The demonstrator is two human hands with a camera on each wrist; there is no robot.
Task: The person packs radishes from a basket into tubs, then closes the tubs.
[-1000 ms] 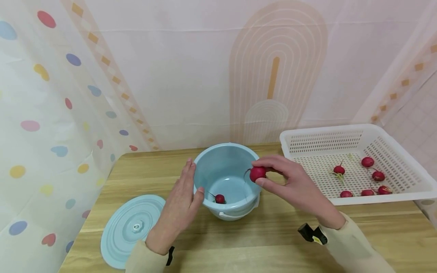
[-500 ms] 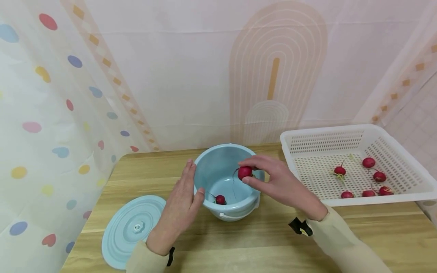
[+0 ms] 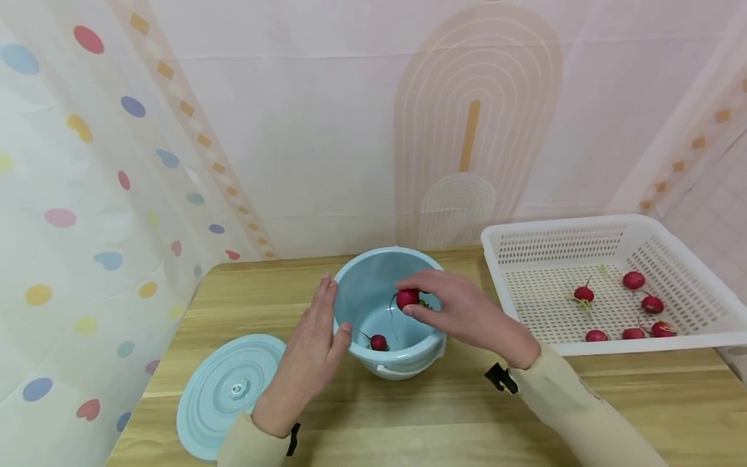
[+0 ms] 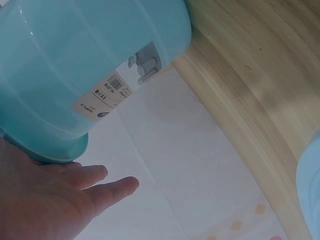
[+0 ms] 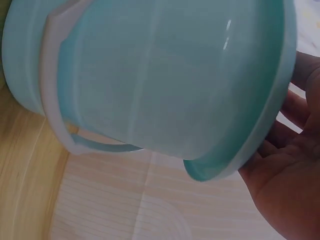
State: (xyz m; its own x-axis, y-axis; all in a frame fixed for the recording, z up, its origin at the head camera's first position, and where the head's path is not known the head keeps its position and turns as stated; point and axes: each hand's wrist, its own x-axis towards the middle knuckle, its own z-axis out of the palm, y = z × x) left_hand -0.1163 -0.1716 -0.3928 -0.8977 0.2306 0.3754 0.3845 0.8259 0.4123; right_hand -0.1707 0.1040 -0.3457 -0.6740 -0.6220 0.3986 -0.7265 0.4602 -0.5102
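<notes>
A light blue bucket [image 3: 373,269] stands on the wooden table, its handle [image 3: 408,371] hanging down at the front. Over the bucket's right side, my right hand [image 3: 461,311] pinches a red radish [image 3: 406,298] between thumb and fingers, its thin root dangling inside. Another radish [image 3: 378,342] lies on the bucket floor. My left hand [image 3: 306,353] rests its straight fingers against the left rim. The left wrist view shows those fingers [image 4: 112,192] by the rim and a printed label [image 4: 117,82] on the wall. In the right wrist view the bucket wall [image 5: 150,65] hides the held radish.
A round light blue lid [image 3: 227,389] lies flat on the table left of the bucket. To the right, a white perforated basket [image 3: 554,228] holds several radishes [image 3: 633,280]. A patterned curtain [image 3: 327,130] hangs behind the table.
My right hand has moved left with the radish, from the bucket's right rim to over its inside. The left hand has stayed at the rim.
</notes>
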